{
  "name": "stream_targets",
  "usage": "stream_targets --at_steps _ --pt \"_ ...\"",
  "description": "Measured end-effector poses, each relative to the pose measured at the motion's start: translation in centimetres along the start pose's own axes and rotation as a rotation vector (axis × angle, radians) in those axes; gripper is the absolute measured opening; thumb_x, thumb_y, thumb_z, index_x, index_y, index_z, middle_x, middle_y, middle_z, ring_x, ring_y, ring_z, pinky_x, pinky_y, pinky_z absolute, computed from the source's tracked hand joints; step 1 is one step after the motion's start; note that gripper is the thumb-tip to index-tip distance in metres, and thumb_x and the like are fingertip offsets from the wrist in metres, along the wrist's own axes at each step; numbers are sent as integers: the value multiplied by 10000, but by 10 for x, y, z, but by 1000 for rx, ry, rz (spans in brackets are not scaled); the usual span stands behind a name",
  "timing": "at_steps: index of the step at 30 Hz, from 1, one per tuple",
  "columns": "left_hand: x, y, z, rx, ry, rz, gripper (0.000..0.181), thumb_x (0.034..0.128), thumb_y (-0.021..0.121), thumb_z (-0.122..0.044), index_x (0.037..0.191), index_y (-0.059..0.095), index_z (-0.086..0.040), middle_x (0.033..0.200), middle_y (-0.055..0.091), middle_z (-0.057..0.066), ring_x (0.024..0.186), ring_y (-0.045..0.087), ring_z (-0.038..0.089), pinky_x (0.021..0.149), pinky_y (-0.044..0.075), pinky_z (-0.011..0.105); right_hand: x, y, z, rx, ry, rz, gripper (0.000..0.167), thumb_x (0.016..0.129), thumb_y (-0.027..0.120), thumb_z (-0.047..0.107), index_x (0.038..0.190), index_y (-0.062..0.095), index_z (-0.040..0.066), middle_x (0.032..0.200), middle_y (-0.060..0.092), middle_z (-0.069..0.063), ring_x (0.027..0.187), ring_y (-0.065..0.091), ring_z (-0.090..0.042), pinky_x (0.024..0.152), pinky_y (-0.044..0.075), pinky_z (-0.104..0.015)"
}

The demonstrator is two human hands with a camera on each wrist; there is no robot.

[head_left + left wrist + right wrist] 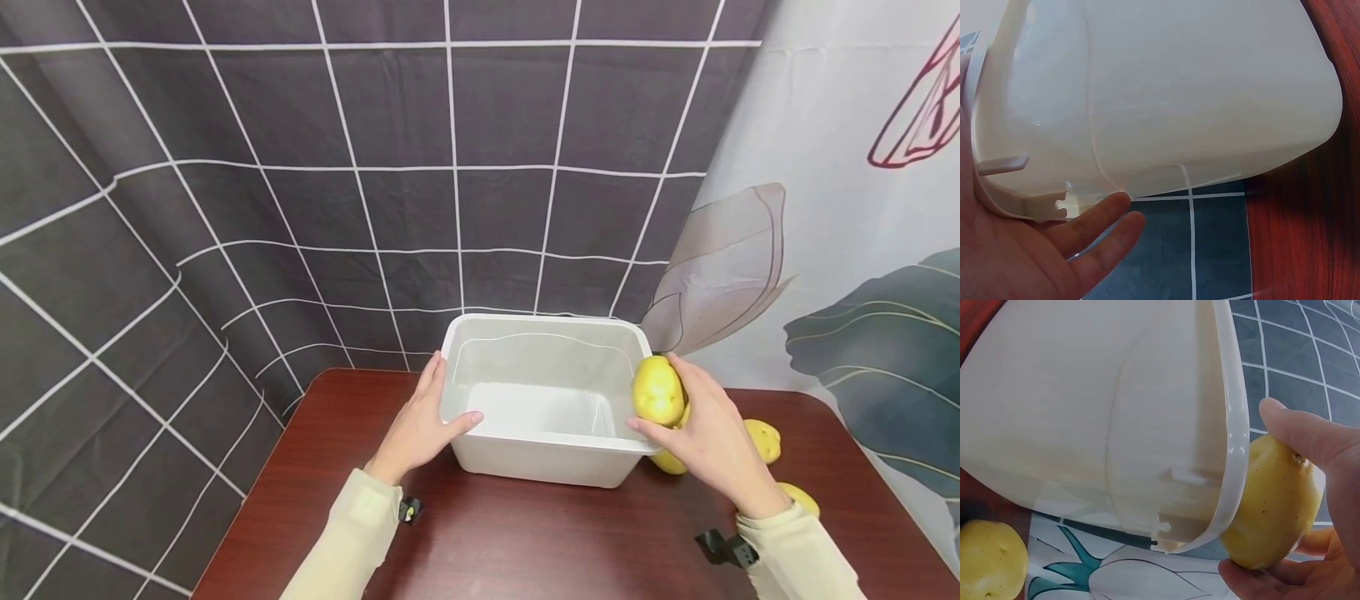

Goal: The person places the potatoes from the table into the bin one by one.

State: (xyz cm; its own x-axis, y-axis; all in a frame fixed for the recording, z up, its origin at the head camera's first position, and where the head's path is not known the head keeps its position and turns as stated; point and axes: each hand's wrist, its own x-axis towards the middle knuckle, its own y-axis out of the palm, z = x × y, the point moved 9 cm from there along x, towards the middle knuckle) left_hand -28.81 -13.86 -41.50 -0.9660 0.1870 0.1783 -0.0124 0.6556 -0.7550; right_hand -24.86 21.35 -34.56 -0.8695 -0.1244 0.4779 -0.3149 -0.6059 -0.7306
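Note:
A white plastic bin [525,457] stands at the back of the table, its inside bare in the head view. My left hand [422,422] rests against its left end, thumb over the front corner of the rim and fingers fairly straight along the outside. In the left wrist view, two fingers [1100,225] extend under the rim. My right hand [708,425] grips a yellow potato [657,390] between thumb and fingers, at the bin's right rim. The right wrist view shows this potato [1272,503] just beyond the rim, the palm behind it.
Under the right hand, another potato [670,462] lies beside the bin. Further right are a potato [763,440] and one [799,498] partly behind the wrist. A dark gridded cloth [390,208] hangs behind the brown table [510,533], with a printed white cloth [840,250] at the right.

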Motion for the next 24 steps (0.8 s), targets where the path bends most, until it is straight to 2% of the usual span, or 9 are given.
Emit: stream_targets --at_steps 11,18,24 --pt "0 1 1 11 3 -1 1098 858 651 -675 1605 140 -53 1690 64 4 1473 313 274 1139 330 498 1 7 0 1 29 40 1001 732 899 382 1481 403 -61 1409 479 -300 1230 473 -479 930 412 -671" --pt "0 2 2 1 -5 -6 1052 876 715 -556 1604 143 -57 1689 67 -4 1470 320 279 1136 333 507 4 12 1 9 20 39 968 734 898 359 1457 422 -74 1387 493 -298 1218 481 -467 934 412 -648" --pt "0 1 2 3 -7 -7 1057 874 708 -572 1606 141 -62 1689 76 10 1473 313 272 1139 332 500 5 16 1 7 23 52 954 738 897 366 1451 430 -61 1383 498 -286 1203 493 -455 924 424 -641"
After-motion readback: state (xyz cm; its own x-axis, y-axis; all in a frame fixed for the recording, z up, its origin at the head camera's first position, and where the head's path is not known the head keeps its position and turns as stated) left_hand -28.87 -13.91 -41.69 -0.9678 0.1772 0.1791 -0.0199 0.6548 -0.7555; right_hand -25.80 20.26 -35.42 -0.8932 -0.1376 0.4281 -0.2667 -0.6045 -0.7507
